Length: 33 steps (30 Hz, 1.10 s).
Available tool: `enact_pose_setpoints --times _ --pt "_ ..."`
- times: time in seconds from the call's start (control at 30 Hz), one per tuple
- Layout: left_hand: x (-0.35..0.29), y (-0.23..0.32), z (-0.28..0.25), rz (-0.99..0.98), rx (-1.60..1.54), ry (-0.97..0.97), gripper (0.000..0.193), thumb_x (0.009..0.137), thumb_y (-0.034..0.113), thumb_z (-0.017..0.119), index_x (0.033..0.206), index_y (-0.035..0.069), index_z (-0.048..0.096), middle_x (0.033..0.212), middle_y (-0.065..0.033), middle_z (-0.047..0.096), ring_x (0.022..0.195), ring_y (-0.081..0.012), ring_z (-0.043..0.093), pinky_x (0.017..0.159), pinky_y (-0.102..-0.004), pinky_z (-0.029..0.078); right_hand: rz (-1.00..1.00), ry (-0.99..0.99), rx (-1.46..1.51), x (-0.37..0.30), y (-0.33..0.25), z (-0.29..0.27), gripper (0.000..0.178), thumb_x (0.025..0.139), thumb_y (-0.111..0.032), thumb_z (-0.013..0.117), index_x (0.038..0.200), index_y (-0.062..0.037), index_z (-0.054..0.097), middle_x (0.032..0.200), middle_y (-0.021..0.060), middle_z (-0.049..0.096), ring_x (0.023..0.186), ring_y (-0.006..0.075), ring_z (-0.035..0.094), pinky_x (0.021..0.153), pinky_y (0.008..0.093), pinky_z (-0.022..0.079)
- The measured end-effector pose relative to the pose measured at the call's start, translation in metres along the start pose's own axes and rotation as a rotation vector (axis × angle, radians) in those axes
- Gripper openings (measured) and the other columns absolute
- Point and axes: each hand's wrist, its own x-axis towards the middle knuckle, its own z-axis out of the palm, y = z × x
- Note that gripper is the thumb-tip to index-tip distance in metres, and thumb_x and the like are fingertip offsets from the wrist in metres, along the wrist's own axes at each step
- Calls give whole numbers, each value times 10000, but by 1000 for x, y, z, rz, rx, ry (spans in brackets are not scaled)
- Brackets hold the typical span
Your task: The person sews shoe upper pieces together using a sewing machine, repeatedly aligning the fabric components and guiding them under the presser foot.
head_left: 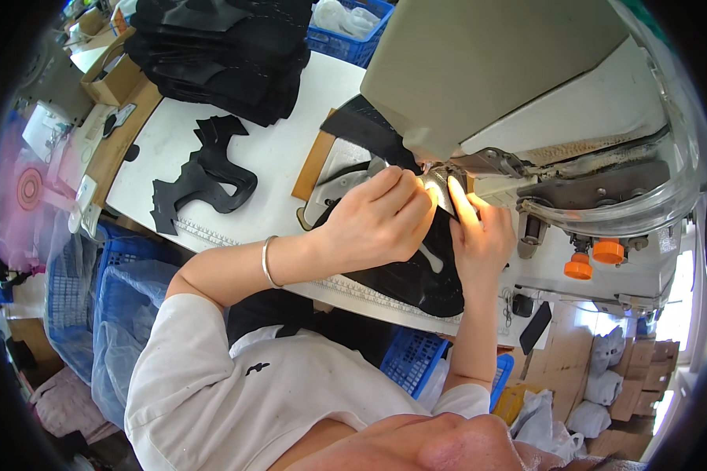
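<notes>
At the sewing machine head (487, 71), both my hands work close to the lit needle area. My left hand (385, 216) is closed with its fingertips pinched together just left of the needle; what they hold is hidden. My right hand (481, 235) grips the edge of a black cut piece (404, 282), index finger stretched along it toward the needle. This piece has a pale slot and hangs over the table's front edge, partly under my hands. Beyond my left hand, a black flap (361, 125) reaches the needle; I cannot tell whether it belongs to the same piece.
A curved black cut piece (208, 173) lies on the white table (279, 157), left of my hands. Behind it stands a tall stack of black pieces (220, 59). Blue crates (412, 361) sit below the table. Orange knobs (578, 265) and clear tubing are at the machine's right.
</notes>
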Motion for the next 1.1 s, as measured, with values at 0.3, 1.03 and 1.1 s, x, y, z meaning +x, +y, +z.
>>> enact_pose_setpoints --times 0.3,1.03,1.1 --pt "-9 -38 -3 32 -276 -12 296 620 61 689 905 -20 676 973 -115 659 901 -266 662 759 -343 541 -30 -53 -201 5 -52 -24 508 713 -66 695 1217 -46 635 937 43 527 818 210 536 585 312 495" --pt "23 -76 46 -411 -784 -37 68 690 49 613 675 -13 639 793 -206 651 771 -389 619 675 -426 507 133 -147 34 10 -20 -13 504 872 -28 591 1369 -84 530 1321 117 561 1202 317 521 1020 404 416" --pt "37 -79 81 -423 -714 -327 103 727 63 610 674 -17 650 791 -202 663 776 -405 630 683 -454 505 62 -104 108 3 -7 -9 498 880 -11 570 1373 -55 515 1315 140 553 1213 326 507 1035 407 392"
